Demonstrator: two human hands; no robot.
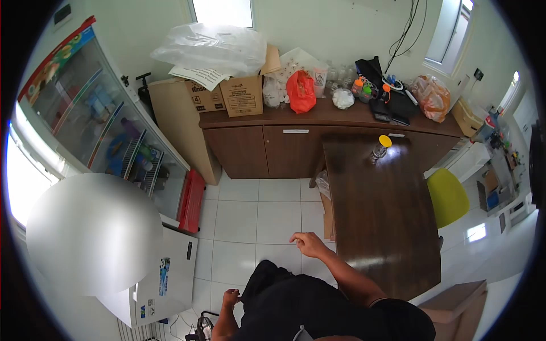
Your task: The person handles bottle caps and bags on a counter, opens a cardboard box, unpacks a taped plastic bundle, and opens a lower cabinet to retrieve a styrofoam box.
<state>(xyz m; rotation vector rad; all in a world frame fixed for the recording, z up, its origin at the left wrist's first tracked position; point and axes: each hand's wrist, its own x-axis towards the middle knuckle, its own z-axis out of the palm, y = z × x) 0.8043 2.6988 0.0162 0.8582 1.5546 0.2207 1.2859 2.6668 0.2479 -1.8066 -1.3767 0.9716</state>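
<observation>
My right hand (309,244) hangs over the tiled floor (234,220), left of the dark wooden table (381,210). Its fingers are loosely curled, the index finger somewhat extended, and nothing shows between them. My left hand (231,296) is low beside my black clothing, near the small white fridge (176,273); its fingers look curled, and whether they hold anything is too small to tell. A clear jar with a yellow lid (385,141) stands at the table's far end, away from both hands.
A brown cabinet (236,149) along the wall bears cardboard boxes (242,95), a red bag (301,91) and bottles. At the left stands a glass-door fridge (108,113) with a red base. A green chair (447,197) is right of the table. A blurred round patch covers the lower left.
</observation>
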